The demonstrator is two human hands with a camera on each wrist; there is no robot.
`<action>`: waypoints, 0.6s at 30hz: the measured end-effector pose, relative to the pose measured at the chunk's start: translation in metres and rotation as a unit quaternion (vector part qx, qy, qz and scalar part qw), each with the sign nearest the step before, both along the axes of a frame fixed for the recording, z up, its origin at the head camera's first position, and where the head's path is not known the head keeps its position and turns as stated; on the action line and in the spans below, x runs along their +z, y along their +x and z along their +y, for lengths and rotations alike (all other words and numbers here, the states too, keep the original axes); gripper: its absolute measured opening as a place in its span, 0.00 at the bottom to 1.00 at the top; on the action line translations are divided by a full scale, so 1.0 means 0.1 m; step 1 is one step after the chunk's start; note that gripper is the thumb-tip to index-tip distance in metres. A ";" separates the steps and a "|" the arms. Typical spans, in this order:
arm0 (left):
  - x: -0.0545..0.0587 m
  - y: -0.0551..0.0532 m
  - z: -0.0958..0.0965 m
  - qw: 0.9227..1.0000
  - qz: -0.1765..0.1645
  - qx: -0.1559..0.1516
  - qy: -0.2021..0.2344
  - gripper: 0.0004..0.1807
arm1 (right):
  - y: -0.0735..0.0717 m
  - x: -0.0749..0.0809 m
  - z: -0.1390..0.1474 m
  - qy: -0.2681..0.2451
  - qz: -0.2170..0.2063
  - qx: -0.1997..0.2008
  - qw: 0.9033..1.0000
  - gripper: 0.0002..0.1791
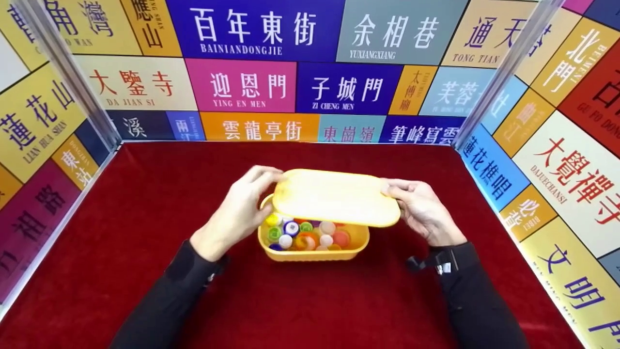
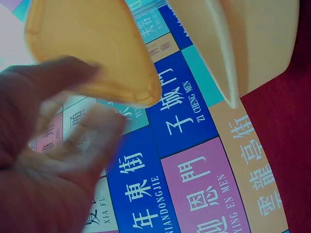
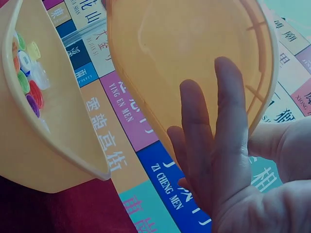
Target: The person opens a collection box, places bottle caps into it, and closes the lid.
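Observation:
A yellow plastic lid (image 1: 336, 196) is held tilted above a yellow box (image 1: 315, 255) in the head view. My right hand (image 1: 426, 208) pinches the lid's right end, thumb on top and fingers spread against its underside (image 3: 194, 43). At the lid's other end is my left hand (image 1: 242, 208); in the left wrist view its blurred fingers (image 2: 92, 136) are parted, with the thumb in front of the lid. Colourful bottle caps (image 1: 306, 240) lie inside the box, the back ones hidden by the lid. The box stands upright.
Dark red cloth (image 1: 310, 305) covers the table under the box. Panels with Chinese lettering (image 1: 242, 87) rise at the back and both sides, with metal posts (image 1: 503, 72) at the corners.

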State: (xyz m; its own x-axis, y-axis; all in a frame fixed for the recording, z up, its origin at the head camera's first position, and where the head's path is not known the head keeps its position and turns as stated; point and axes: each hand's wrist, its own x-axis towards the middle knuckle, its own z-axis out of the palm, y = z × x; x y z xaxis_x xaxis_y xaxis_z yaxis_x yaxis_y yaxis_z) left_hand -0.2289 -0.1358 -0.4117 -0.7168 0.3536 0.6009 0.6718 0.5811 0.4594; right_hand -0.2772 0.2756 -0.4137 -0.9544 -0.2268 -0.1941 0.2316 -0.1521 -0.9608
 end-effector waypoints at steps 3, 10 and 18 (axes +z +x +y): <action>-0.02 -0.01 -0.02 0.995 -0.053 0.071 0.037 0.21 | 0.00 -0.02 -0.02 0.004 0.009 0.002 1.000 0.32; -0.04 0.01 -0.06 0.951 -0.280 0.092 0.090 0.25 | 0.00 -0.13 -0.17 0.055 0.021 0.047 0.997 0.32; -0.04 0.02 -0.07 0.942 -0.310 0.112 0.069 0.24 | 0.02 -0.19 -0.28 0.104 0.034 0.069 0.992 0.34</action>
State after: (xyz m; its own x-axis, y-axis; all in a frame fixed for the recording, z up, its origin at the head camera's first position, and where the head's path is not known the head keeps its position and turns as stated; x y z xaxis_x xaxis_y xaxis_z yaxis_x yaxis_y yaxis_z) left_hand -0.2266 -0.1432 -0.4159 -0.9923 0.1018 0.0710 0.1173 0.5825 0.8043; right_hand -0.2754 0.2478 -0.4329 -0.9299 -0.3172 -0.1861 0.1696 0.0789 -0.9823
